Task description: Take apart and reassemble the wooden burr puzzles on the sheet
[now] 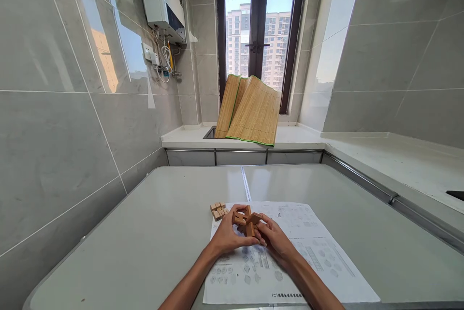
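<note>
Both hands hold a partly interlocked wooden block puzzle (pixel 248 220) above a printed sheet. My left hand (pixel 232 232) grips its left side, with the thumb along the bottom and fingers round the top. On the right side, my right hand (pixel 273 237) closes its fingers on the puzzle's lower right. One flat piece juts out to the upper right of the puzzle. Beyond my left hand, several loose notched wooden pieces (pixel 218 210) lie together at the sheet's upper left edge. The instruction sheet (pixel 308 261), with small printed drawings, lies flat beneath my hands.
The pale table (pixel 145 252) has a seam (pixel 245 184) down its middle. Behind it a white counter (pixel 188 138) carries a bamboo mat (pixel 253 111) propped by the window. A tiled wall (pixel 54 155) borders the left, and a counter ledge (pixel 398 165) runs along the right.
</note>
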A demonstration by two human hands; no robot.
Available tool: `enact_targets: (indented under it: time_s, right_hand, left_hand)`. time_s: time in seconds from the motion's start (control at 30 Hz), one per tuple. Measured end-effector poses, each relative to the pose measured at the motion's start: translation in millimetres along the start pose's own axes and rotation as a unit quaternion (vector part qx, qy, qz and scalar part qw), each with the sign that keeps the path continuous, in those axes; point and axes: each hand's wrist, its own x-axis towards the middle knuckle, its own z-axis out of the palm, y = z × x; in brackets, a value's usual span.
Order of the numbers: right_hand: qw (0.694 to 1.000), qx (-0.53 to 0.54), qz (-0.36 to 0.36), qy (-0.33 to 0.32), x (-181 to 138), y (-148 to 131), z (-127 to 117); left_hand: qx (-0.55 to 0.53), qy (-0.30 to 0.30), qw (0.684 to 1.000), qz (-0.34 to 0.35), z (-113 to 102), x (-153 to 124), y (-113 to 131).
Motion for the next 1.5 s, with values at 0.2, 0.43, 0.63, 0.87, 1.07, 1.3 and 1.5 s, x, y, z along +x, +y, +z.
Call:
enact_targets:
  time_s: [0.2,0.43,0.63,0.87,1.07,1.3,1.5]
  right_hand:
    - [0.998,0.055,0.028,0.017,2.4,-1.6,-1.3]
    - [0.996,0.072,0.045,0.016,-0.9,-11.8,3.4]
    - [0.996,0.072,0.042,0.022,-1.9,-9.0,1.6]
    - [0.997,0.076,0.021,0.025,0.3,-5.4,1.0]
    - [0.999,0.031,-0.014,0.040,1.6,-1.7,-3.3]
    - [0.999,-0.001,-0.021,0.032,1.9,0.6,-5.3]
    - [0.999,0.007,-0.023,0.034,0.3,-5.4,2.6]
  left_hand:
    - [-0.083,-0.031,0.996,-0.009,-1.3,4.3,-3.9]
    - [-0.170,-0.004,0.985,-0.001,2.1,8.8,-4.0]
    - [-0.200,0.004,0.980,-0.014,1.0,11.5,-9.0]
    - [-0.187,-0.008,0.982,-0.008,0.7,10.5,-10.1]
    - [-0.149,-0.033,0.988,0.001,1.1,5.1,-3.0]
    - [-0.120,-0.019,0.993,0.014,-0.2,3.7,-7.7]
    - [-0.115,-0.013,0.993,0.026,0.9,2.3,-5.5]
